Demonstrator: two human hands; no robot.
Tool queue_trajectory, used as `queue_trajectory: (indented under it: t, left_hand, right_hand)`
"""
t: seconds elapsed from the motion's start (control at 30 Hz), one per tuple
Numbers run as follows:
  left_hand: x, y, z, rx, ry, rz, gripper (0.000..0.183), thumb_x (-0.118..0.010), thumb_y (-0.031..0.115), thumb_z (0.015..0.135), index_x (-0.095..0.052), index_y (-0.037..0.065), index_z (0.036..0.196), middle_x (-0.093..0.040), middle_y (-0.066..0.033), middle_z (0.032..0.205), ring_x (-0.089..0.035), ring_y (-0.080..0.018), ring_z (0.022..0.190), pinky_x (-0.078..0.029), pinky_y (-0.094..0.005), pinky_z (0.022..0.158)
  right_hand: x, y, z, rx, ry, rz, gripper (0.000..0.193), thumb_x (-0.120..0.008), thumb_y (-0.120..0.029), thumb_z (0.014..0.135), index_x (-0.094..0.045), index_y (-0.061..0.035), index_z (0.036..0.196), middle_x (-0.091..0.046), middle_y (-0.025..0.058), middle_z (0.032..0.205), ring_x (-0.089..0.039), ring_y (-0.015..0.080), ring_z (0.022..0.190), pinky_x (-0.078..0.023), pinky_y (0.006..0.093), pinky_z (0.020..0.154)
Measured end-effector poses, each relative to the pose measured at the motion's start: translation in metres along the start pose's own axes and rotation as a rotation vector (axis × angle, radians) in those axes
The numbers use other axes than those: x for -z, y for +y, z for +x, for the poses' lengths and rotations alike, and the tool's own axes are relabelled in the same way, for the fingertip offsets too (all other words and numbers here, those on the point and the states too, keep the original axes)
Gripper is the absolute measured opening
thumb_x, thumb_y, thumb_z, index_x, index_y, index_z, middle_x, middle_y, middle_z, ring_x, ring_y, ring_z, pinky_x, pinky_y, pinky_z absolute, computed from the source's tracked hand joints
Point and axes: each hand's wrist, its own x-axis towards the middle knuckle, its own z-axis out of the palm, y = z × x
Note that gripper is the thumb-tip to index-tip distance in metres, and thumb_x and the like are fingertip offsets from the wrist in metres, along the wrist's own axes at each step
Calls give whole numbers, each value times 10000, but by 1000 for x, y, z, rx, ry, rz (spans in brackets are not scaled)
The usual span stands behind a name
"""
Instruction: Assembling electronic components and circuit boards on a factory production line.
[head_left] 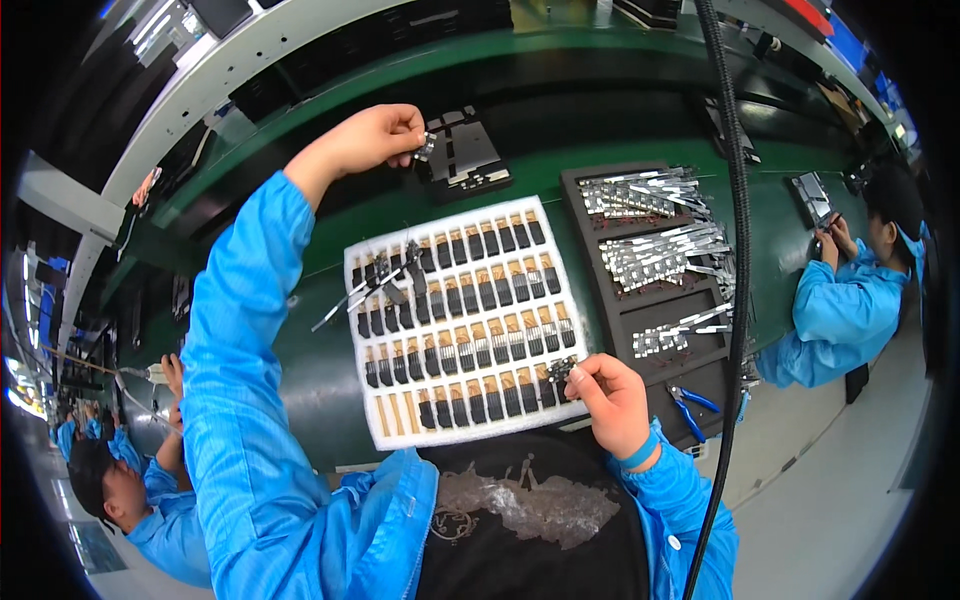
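Observation:
My left hand (385, 140) reaches out to the far side, thumb and fingers pinching a small black-and-silver electronic part (425, 148). That part is at the left edge of a flat dark device panel (468, 148); whether they touch, I cannot tell. Low on the right, my right hand (612, 400) pinches another small black electronic part (561, 370) over the lower right corner of a white foam tray (440, 381). Rows of small black parts with tan strips fill most of the tray's slots. A few loose parts with silver strips (372, 280) lie across its upper left.
Right of the white tray, a dark foam tray (705, 352) holds piles of thin circuit strips (660, 255). Blue-handled pliers (692, 408) lie below it. A black braided cable (735, 250) hangs in front. Co-workers in blue sit at right (835, 310) and left (165, 520) along the green bench.

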Motion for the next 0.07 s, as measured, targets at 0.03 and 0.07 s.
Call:
queue_trajectory:
  t: [0.03, 0.07]
  left_hand:
    - [9, -1, 18, 29, -46, 192, 162, -553, 259, 1022, -563, 102, 984, -633, -7, 818, -597, -114, 728, -495, -277, 665]
    - [14, 2, 32, 59, -89, 386, 160, -560, 261, 1019, -562, 103, 992, -639, -22, 823, -605, -144, 729, -505, -303, 678]
  right_hand:
    - [-1, 5, -2, 3, 37, 25, 99, -592, -73, 987, -624, 8, 939, -654, 34, 826, -603, 94, 792, -489, 249, 746]
    - [-2, 7, -3, 19, 53, 21, 101, -596, -79, 988, -625, 7, 944, -656, 40, 838, -605, 98, 793, -489, 248, 754]
